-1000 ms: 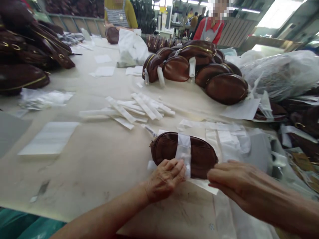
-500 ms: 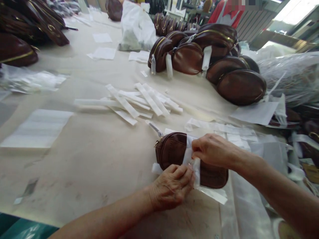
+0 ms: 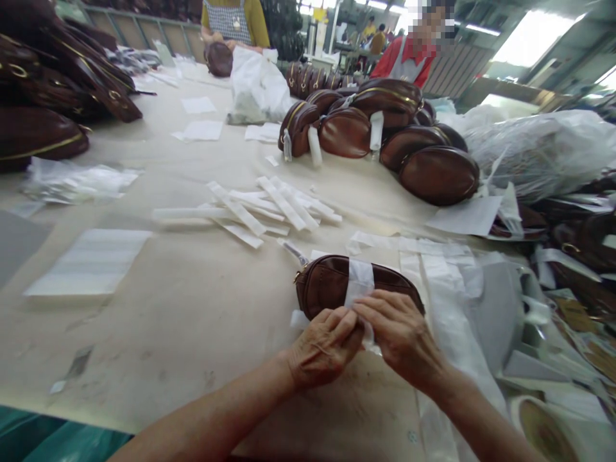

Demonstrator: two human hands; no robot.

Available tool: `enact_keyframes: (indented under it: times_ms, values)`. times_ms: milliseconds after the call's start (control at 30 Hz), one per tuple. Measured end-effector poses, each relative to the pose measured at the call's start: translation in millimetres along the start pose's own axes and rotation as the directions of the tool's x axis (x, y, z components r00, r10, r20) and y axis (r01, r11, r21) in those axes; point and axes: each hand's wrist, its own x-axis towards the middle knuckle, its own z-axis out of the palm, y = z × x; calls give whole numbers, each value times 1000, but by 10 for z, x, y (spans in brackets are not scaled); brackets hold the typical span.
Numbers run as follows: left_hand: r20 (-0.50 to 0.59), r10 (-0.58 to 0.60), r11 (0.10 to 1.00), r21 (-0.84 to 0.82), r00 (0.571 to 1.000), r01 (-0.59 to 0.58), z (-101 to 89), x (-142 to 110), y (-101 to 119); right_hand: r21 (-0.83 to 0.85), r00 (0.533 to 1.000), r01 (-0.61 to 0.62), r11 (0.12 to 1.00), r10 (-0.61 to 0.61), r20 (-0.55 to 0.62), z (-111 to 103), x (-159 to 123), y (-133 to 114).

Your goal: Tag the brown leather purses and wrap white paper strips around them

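Note:
A small dark brown leather bag [image 3: 323,287] lies on the table in front of me, a white paper strip [image 3: 360,277] running across its middle. At its left end are a gold-coloured ring and a wrapped zip pull [image 3: 292,251]. My left hand [image 3: 327,343] is closed at the bag's near edge, its fingertips pinched at the strip's lower part. My right hand [image 3: 397,327] lies over the bag's near right side, fingers bent and pressed together against the strip beside my left fingertips. What sits between the fingertips is partly hidden.
Loose white strips [image 3: 260,208] lie beyond the bag. Several finished-looking brown bags [image 3: 351,131] are heaped behind them, near a white plastic bag [image 3: 260,83]. More brown bags [image 3: 62,83] stand far left. A tape roll [image 3: 541,430] is at lower right. Two people stand at the back.
My right hand has moved down from the bag's top to its near edge, beside my left hand. The strip now lies flatter across the bag. The camera view has tilted up.

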Motion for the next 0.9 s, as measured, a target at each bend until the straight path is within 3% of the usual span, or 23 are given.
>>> enact_keyframes:
  times_ms: [233, 333, 433, 533, 633, 700, 800, 900]
  values:
    - [-197, 20, 990, -134, 980, -47, 30, -37, -29, 21, 984, -58, 998, 61, -165, 265, -281, -252]
    - [-239, -18, 991, -131, 971, -14, 31, -47, -22, 104, 983, -67, 992, 83, -163, 211, -335, -365]
    - [-182, 10, 998, -59, 983, -21, 21, -38, -14, 207, 992, -45, 977, 67, -105, 62, -357, -413]
    - [-110, 42, 999, -16, 993, -44, 14, -30, -15, 231, 978, -95, 968, 135, -162, -83, -353, -223]
    - [-128, 36, 999, 5, 991, -35, 25, -39, 4, 94, 858, -384, 918, 393, -330, -95, -351, 87]
    - [-160, 30, 999, 22, 987, -27, 35, -45, 35, 7, 794, -525, 851, 493, -356, -40, -376, 214]
    - [-217, 22, 999, 43, 976, -13, 47, -36, 72, -57, 800, -550, 833, 507, -320, 33, -446, 242]
    - [-250, 34, 998, 53, 968, -21, 58, -14, 63, -94, 808, -541, 836, 485, -334, -68, -571, 262]
